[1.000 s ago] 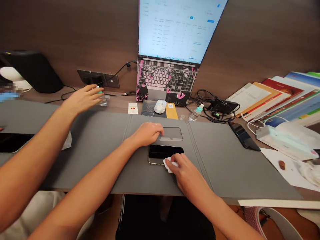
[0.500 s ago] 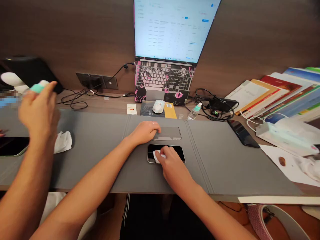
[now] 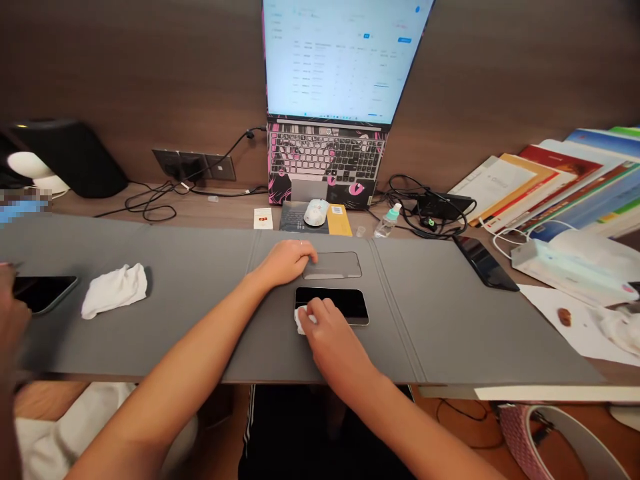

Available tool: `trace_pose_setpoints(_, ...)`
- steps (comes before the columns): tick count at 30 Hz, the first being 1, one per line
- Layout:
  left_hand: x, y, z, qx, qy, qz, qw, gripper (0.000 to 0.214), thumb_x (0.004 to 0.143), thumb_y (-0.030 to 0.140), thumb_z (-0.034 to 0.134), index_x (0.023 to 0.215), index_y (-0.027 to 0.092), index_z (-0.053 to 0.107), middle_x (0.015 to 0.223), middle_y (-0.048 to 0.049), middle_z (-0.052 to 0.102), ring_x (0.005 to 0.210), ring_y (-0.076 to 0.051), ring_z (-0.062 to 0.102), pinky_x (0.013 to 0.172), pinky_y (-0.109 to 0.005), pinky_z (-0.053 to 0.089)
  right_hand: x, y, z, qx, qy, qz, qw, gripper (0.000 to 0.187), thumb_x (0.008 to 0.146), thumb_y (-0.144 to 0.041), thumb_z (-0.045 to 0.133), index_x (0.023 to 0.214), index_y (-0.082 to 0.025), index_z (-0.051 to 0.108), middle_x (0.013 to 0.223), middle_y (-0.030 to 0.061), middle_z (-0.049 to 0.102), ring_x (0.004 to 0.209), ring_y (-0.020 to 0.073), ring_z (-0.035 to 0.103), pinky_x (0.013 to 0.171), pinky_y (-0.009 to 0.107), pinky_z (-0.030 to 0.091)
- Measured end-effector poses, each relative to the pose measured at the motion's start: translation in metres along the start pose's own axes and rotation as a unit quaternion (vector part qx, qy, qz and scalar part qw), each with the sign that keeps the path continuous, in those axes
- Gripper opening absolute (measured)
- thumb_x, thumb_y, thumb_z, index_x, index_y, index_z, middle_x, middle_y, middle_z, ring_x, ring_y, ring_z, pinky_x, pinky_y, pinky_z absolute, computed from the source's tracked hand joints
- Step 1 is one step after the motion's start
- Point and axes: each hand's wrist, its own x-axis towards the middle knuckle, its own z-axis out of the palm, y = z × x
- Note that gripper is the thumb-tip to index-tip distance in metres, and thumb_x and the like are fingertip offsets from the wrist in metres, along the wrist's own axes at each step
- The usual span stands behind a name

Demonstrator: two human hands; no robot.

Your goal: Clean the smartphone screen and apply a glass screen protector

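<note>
A phone (image 3: 350,305) with a dark screen lies flat on the grey desk mat. My right hand (image 3: 333,333) is closed on a crumpled white tissue (image 3: 301,321), pressing it against the phone's lower left corner. Just beyond the phone, a clear screen protector (image 3: 333,265) with a dark border rests on the mat. Palm down, my left hand (image 3: 287,262) lies over the protector's left end. Its fingers are loosely bent with nothing seen in them, and some are hidden under the hand.
An open laptop (image 3: 327,160) stands at the back, a mouse (image 3: 317,212) before it. To the right are a spray bottle (image 3: 388,221), cables, a dark phone (image 3: 486,263) and a tissue pack (image 3: 573,273). A co-worker's hand (image 3: 10,313), another phone (image 3: 47,292) and a white cloth (image 3: 115,290) are left.
My right hand has slid the tissue left and slightly down to the phone's corner. My left hand stays put. The co-worker's raised hand with a bottle has gone from the upper left.
</note>
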Motion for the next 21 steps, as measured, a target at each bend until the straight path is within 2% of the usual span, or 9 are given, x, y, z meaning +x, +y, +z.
trace_pose_setpoints(3,-0.001,0.0,0.0,-0.005,0.002,0.002,1.0,0.038,0.081,0.002,0.042,0.086,0.022,0.074,0.097,-0.0006,0.077,0.092,-0.02,0.07,0.089,-0.033,0.052,0.0,0.001,0.001,0.007,-0.003,-0.019,1.0,0.045,0.077,0.009,0.047,0.116,-0.006,0.062,0.095,0.0125,0.059,0.082,0.0229,0.047,0.072,0.035,0.048)
trace_pose_setpoints(7,-0.001,0.0,-0.001,-0.003,-0.001,0.011,1.0,0.037,0.082,0.003,0.043,0.087,0.022,0.074,0.096,-0.0005,0.077,0.091,-0.02,0.07,0.089,-0.033,0.052,-0.028,0.022,-0.001,0.033,0.015,-0.04,0.999,0.05,0.079,0.008,0.044,0.123,-0.008,0.06,0.1,0.0143,0.06,0.085,0.0229,0.049,0.074,0.036,0.051)
trace_pose_setpoints(11,-0.001,0.001,-0.001,0.002,-0.002,0.007,1.0,0.038,0.082,0.003,0.042,0.087,0.022,0.074,0.097,-0.0007,0.077,0.091,-0.02,0.07,0.087,-0.034,0.052,-0.062,0.049,-0.006,0.045,0.044,-0.003,0.998,0.065,0.074,0.011,0.038,0.132,-0.012,0.056,0.104,0.0135,0.059,0.087,0.0223,0.052,0.075,0.034,0.052)
trace_pose_setpoints(16,-0.001,0.0,-0.002,0.004,-0.003,0.009,1.0,0.037,0.081,0.003,0.042,0.087,0.022,0.074,0.097,-0.001,0.076,0.091,-0.021,0.07,0.086,-0.034,0.052,-0.09,0.074,-0.009,0.023,0.086,0.037,0.995,0.062,0.076,0.01,0.037,0.129,-0.015,0.057,0.103,0.0129,0.056,0.082,0.0212,0.052,0.071,0.034,0.052)
trace_pose_setpoints(18,-0.001,0.0,-0.002,0.004,-0.003,0.013,1.0,0.037,0.081,0.003,0.042,0.087,0.022,0.073,0.097,-0.001,0.076,0.091,-0.021,0.07,0.086,-0.034,0.052,-0.091,0.071,-0.009,0.025,0.096,0.05,0.994,0.059,0.078,0.009,0.037,0.129,-0.015,0.057,0.103,0.0131,0.056,0.083,0.0213,0.052,0.07,0.033,0.052)
trace_pose_setpoints(21,-0.001,0.002,-0.001,0.0,-0.008,0.015,1.0,0.036,0.082,0.003,0.042,0.087,0.022,0.073,0.097,-0.0015,0.076,0.092,-0.021,0.07,0.087,-0.035,0.053,-0.072,0.046,-0.008,0.052,0.096,0.043,0.993,0.056,0.083,0.008,0.038,0.132,-0.013,0.054,0.107,0.0149,0.057,0.088,0.0216,0.054,0.075,0.033,0.052)
